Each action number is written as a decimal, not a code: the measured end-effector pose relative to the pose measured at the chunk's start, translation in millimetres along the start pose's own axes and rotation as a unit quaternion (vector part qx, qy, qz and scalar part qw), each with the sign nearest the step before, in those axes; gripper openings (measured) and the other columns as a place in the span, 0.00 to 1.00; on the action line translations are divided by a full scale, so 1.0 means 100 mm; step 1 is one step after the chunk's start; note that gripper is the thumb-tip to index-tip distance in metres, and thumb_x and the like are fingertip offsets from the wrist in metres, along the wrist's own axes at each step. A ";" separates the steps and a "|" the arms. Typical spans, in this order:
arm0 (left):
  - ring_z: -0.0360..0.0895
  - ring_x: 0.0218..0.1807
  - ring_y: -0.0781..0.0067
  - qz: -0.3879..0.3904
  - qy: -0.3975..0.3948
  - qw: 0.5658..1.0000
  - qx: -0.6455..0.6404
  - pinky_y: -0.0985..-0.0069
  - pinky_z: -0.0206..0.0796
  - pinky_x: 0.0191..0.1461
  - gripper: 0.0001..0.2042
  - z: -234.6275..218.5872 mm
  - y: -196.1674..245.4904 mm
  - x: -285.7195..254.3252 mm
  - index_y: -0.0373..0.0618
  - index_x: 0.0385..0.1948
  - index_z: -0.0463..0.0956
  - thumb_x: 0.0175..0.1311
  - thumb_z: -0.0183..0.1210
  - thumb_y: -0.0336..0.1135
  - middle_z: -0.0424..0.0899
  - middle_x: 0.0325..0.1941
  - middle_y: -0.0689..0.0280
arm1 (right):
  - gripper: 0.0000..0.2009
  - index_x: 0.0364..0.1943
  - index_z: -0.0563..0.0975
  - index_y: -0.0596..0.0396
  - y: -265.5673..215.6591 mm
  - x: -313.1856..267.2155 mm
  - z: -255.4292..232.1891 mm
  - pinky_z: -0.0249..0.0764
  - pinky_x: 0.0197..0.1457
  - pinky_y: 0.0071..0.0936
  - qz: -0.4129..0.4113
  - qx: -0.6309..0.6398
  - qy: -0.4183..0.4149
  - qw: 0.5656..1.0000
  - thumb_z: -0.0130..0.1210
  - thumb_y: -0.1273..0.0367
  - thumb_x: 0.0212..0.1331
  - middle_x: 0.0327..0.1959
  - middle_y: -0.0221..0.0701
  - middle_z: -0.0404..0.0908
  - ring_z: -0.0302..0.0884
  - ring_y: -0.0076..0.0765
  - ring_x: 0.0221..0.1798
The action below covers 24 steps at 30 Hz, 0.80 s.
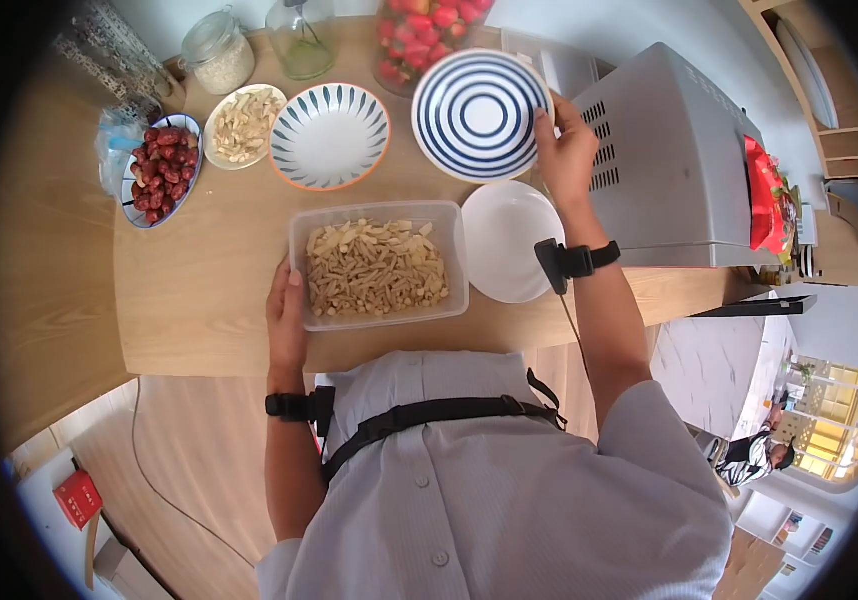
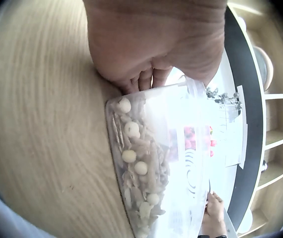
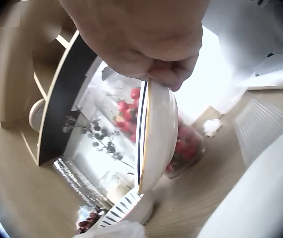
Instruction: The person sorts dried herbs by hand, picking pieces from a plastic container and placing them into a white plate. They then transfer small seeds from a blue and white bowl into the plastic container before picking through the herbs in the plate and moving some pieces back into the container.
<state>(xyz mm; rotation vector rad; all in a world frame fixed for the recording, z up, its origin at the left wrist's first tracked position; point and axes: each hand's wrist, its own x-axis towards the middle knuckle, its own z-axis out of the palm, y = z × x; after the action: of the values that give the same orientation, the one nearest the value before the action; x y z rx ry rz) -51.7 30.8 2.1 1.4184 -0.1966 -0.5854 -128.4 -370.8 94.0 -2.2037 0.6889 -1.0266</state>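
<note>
My right hand pinches the rim of a plate with blue rings, thumb on its upper face. In the right wrist view that plate stands edge-on, raised off the table and tilted. A clear plastic container full of pale cut strips and chunks sits near the table's front edge. Its left end is held by my left hand. The left wrist view shows bent fingers against the container's end wall and round white pieces inside. A plain white plate lies right of the container.
Behind the container stands a leaf-patterned dish. Further left are a plate of pale slices and a bowl of dark red fruit. Glass jars and a tub of strawberries line the back. A silver appliance bounds the right.
</note>
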 end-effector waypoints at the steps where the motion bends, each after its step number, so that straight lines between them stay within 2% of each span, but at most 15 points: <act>1: 0.67 0.74 0.66 0.000 -0.003 1.000 0.007 0.70 0.53 0.79 0.27 0.00 0.03 -0.01 0.34 0.72 0.67 0.82 0.48 0.46 0.75 0.71 0.58 | 0.16 0.57 0.82 0.62 0.11 0.01 0.01 0.81 0.49 0.35 0.031 -0.010 -0.027 0.999 0.59 0.73 0.67 0.42 0.49 0.89 0.89 0.47 0.43; 5: 0.67 0.73 0.66 0.004 -0.017 1.000 0.026 0.70 0.53 0.78 0.27 0.00 0.07 0.00 0.33 0.72 0.67 0.82 0.49 0.46 0.75 0.71 0.58 | 0.15 0.55 0.83 0.61 0.58 -0.02 0.21 0.81 0.50 0.37 0.115 -0.007 -0.078 0.990 0.58 0.72 0.66 0.40 0.49 0.89 0.89 0.48 0.43; 8: 0.67 0.73 0.66 -0.001 -0.016 1.000 0.020 0.70 0.54 0.78 0.27 0.02 0.10 -0.01 0.33 0.72 0.67 0.82 0.48 0.45 0.75 0.71 0.58 | 0.14 0.53 0.84 0.60 0.89 -0.04 0.41 0.80 0.48 0.37 0.140 0.020 -0.079 0.987 0.59 0.72 0.65 0.39 0.49 0.89 0.89 0.49 0.41; 13: 0.68 0.73 0.66 -0.009 -0.006 1.000 0.015 0.69 0.54 0.78 0.26 0.04 0.10 -0.02 0.34 0.71 0.67 0.82 0.48 0.45 0.75 0.70 0.58 | 0.15 0.52 0.83 0.61 1.00 0.05 0.43 0.80 0.51 0.42 0.139 -0.047 -0.136 0.980 0.61 0.67 0.65 0.41 0.51 0.88 0.87 0.55 0.44; 15: 0.68 0.72 0.66 -0.016 -0.008 1.000 0.015 0.69 0.55 0.78 0.26 0.04 0.12 -0.06 0.34 0.71 0.67 0.82 0.48 0.45 0.75 0.70 0.58 | 0.17 0.54 0.83 0.61 1.05 0.03 0.39 0.80 0.51 0.42 0.128 -0.047 -0.125 0.983 0.62 0.66 0.65 0.42 0.51 0.88 0.87 0.57 0.44; 16: 0.68 0.72 0.66 -0.016 -0.008 1.000 0.018 0.69 0.55 0.78 0.26 0.04 0.13 -0.05 0.34 0.71 0.67 0.82 0.48 0.45 0.75 0.70 0.58 | 0.18 0.54 0.82 0.61 1.03 0.05 0.37 0.80 0.51 0.43 0.120 -0.046 -0.120 0.985 0.62 0.66 0.65 0.43 0.51 0.88 0.87 0.58 0.44; 17: 0.68 0.72 0.66 -0.015 -0.007 1.000 0.020 0.69 0.55 0.78 0.26 0.04 0.13 -0.03 0.34 0.71 0.67 0.82 0.48 0.45 0.75 0.70 0.58 | 0.14 0.52 0.82 0.60 0.88 0.04 0.32 0.80 0.51 0.44 0.088 -0.107 -0.089 0.986 0.61 0.70 0.64 0.42 0.49 0.88 0.86 0.57 0.44; 20: 0.68 0.72 0.67 -0.007 -0.010 1.000 0.004 0.70 0.55 0.78 0.26 0.00 0.05 -0.02 0.35 0.71 0.67 0.82 0.48 0.45 0.75 0.70 0.59 | 0.10 0.48 0.82 0.59 0.33 -0.05 0.12 0.80 0.45 0.40 -0.101 -0.148 0.018 0.984 0.56 0.78 0.65 0.40 0.42 0.87 0.85 0.44 0.37; 22: 0.68 0.72 0.67 -0.007 -0.009 1.000 0.010 0.70 0.56 0.77 0.26 0.00 0.05 -0.02 0.35 0.72 0.67 0.83 0.48 0.44 0.75 0.70 0.59 | 0.12 0.46 0.81 0.58 -0.25 -0.35 0.18 0.79 0.44 0.40 -0.148 -0.053 -0.050 0.986 0.54 0.83 0.62 0.39 0.40 0.84 0.83 0.44 0.36; 23: 0.68 0.72 0.68 -0.006 -0.013 1.000 0.014 0.70 0.56 0.77 0.26 0.01 0.05 -0.01 0.35 0.72 0.67 0.83 0.47 0.44 0.75 0.70 0.59 | 0.15 0.50 0.80 0.57 -0.50 -0.58 0.27 0.79 0.46 0.40 -0.090 0.115 -0.190 0.971 0.54 0.83 0.60 0.43 0.41 0.84 0.82 0.46 0.41; 24: 0.68 0.71 0.68 -0.010 -0.016 1.000 0.009 0.70 0.56 0.77 0.26 0.01 0.06 0.00 0.35 0.72 0.67 0.83 0.47 0.44 0.75 0.70 0.59 | 0.17 0.53 0.79 0.57 -0.58 -0.80 0.40 0.78 0.51 0.42 -0.189 0.064 -0.291 0.936 0.54 0.82 0.60 0.47 0.43 0.83 0.83 0.50 0.46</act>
<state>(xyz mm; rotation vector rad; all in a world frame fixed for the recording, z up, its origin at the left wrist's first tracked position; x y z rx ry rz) -51.2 30.1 8.1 1.4301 -0.2147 -0.6241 -130.2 -265.6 74.9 -2.3961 -0.0693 -0.5052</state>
